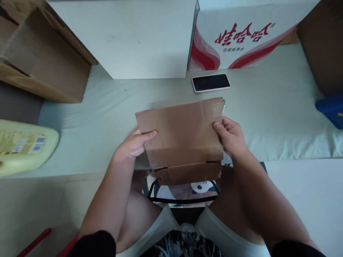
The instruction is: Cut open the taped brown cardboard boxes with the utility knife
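Observation:
A flattened piece of brown cardboard [184, 134] with creases and a folded flap at its lower edge is held up between my hands. My left hand [135, 142] grips its left side, thumb on the front face and fingers behind. On the right side, my right hand [230, 137] pinches the edge with the thumb in front and the other fingers curled. Below the flap, a printed item with a black border [184, 196] shows near my legs; its upper part is hidden by the cardboard.
A phone [211, 83] lies on the pale green cloth [273, 117]. Behind stand a white box [150, 39] and a red-and-white box [241, 39]. At left are a brown carton [59, 60] and a yellow-green bottle [29, 146]; a blue object [332, 110] is at right.

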Demonstrator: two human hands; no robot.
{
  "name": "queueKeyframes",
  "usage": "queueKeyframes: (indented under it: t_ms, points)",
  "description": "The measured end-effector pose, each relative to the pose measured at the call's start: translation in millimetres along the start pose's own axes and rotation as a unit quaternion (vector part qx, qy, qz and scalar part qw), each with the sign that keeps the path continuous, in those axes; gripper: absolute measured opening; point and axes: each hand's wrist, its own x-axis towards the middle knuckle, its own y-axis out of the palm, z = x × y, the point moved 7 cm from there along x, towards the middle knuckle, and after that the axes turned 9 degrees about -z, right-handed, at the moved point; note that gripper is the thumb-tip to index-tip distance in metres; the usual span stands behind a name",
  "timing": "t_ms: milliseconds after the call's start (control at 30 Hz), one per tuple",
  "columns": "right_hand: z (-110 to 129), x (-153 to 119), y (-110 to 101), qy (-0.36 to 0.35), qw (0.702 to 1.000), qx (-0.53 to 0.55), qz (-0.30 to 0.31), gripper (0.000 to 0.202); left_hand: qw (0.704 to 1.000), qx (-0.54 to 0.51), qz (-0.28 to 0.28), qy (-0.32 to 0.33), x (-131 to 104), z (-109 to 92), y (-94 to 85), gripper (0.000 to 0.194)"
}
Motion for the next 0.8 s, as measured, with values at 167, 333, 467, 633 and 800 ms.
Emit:
queueKeyframes:
  t_ms: [167, 333, 467, 633, 800]
  points:
    - [3, 19, -35, 0.012, 0.991, 0.121, -0.048, 0.042, 0.985, -0.107, -0.095, 0.100, 5, -27, -37.0, 0.044]
    - [-2, 1, -1, 0.026, 0.983, 0.161, 0.083, 0.063, 0.963, -0.172, -0.132, 0.161, 12, -40, -49.2, 0.025]
    - [-19, -27, 42, 0.064, 0.988, 0.104, 0.092, 0.051, 0.966, -0.182, -0.142, 0.118, 16, -31, -40.1, 0.026]
    - [-7, -49, 45, 0.066, 0.994, 0.079, 0.042, 0.046, 0.969, -0.200, -0.131, 0.062, 13, -26, -26.2, 0.033]
    - [27, -87, -48, 0.053, 0.975, 0.097, -0.194, 0.049, 0.980, -0.175, -0.089, -0.022, 9, -19, -4.7, 0.045]
